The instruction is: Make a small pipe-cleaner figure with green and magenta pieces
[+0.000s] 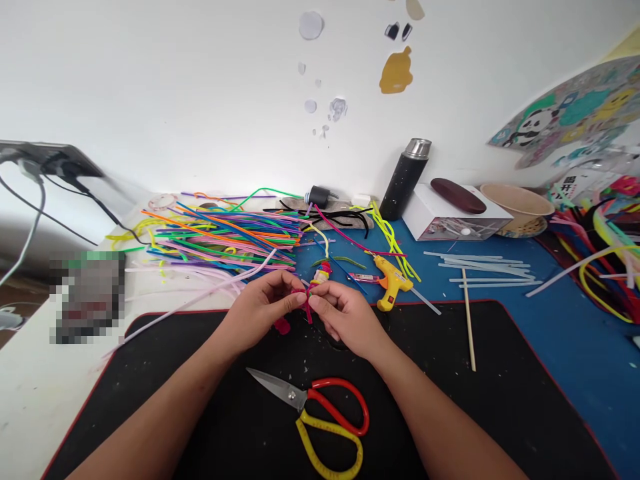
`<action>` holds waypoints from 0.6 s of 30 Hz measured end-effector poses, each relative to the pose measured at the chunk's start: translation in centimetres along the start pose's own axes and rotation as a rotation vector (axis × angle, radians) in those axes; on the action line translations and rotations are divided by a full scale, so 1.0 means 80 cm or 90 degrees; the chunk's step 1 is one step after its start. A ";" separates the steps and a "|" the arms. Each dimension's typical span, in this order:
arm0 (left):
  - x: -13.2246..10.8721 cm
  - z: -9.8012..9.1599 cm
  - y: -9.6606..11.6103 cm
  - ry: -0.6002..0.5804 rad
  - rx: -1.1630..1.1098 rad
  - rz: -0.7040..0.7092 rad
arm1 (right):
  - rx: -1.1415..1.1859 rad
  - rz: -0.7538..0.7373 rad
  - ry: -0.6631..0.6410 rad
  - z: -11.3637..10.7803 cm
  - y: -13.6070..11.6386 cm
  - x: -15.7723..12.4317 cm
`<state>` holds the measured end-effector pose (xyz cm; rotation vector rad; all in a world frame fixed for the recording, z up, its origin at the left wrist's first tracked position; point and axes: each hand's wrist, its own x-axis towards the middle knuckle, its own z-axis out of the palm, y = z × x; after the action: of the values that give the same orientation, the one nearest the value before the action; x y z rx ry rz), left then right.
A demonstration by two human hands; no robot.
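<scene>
Above the black mat (190, 373), my left hand (263, 303) pinches a magenta pipe cleaner (309, 312) between thumb and fingers. My right hand (345, 310) grips the same fuzzy piece from the other side, its fingertips almost meeting the left ones. A magenta end (283, 325) pokes out below my left hand. Just beyond the fingers is a small fuzzy form (323, 270) in red, white and yellow; whether it is joined to the held piece I cannot tell. Closer to me lie scissors (293, 396) with one red and one yellow handle.
Many coloured pipe cleaners (230, 233) are heaped at the back left. A yellow glue gun (393, 280) lies right of my hands, near clear glue sticks (487, 270) and a wooden stick (469, 327). Behind stand a black flask (405, 180), a white box (430, 217) and a bowl (517, 203).
</scene>
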<state>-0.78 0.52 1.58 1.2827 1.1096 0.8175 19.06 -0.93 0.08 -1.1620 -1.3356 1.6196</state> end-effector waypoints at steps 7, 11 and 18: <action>-0.001 -0.003 -0.004 -0.036 -0.065 -0.027 | -0.010 0.001 0.007 0.001 0.000 -0.001; 0.000 -0.006 -0.002 -0.045 -0.088 -0.023 | 0.008 0.006 0.025 -0.001 0.000 0.000; 0.001 -0.005 -0.003 -0.014 -0.063 -0.001 | -0.049 -0.027 0.033 0.000 0.002 -0.002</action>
<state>-1.20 0.69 1.36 1.2052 1.0395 0.8462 19.13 -1.12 -0.03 -1.2051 -1.3916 1.5094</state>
